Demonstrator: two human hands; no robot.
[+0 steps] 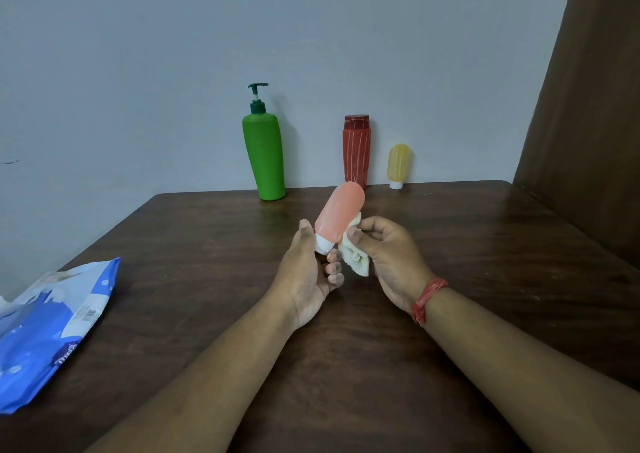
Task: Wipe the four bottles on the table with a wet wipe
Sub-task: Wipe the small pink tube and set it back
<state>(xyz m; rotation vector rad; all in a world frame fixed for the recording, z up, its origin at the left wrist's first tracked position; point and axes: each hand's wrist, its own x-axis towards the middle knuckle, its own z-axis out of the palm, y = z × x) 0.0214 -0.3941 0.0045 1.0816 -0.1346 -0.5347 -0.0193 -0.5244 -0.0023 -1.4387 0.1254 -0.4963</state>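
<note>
left grip has the pink bottle pinched at its white cap end, thumb up one side, fingers curled under, and the bottle tilts up and away toward the wall, rounded end highest. right grip is bunched around the wet wipe, thumb and fingers pinching the crumpled white cloth and pressing it against the lower right side of the pink bottle, just above the cap. part of the wipe hangs down below the fingers, loose and folded. both hands are held up over the middle of the dark wooden bench, clear of its surface. a red thread band circles the right wrist.

back along the wall edge of the bench stand the other three: the green pump bottle on the left, upright, pump head pointing right; the red bottle with pale stripes near the middle, upright, partly behind the tip of the pink one from this angle; and the small yellow bottle just to its right, standing on its white cap. over on the near left of the bench lies the blue wipes packet, flat, its end running off the picture's edge.
</note>
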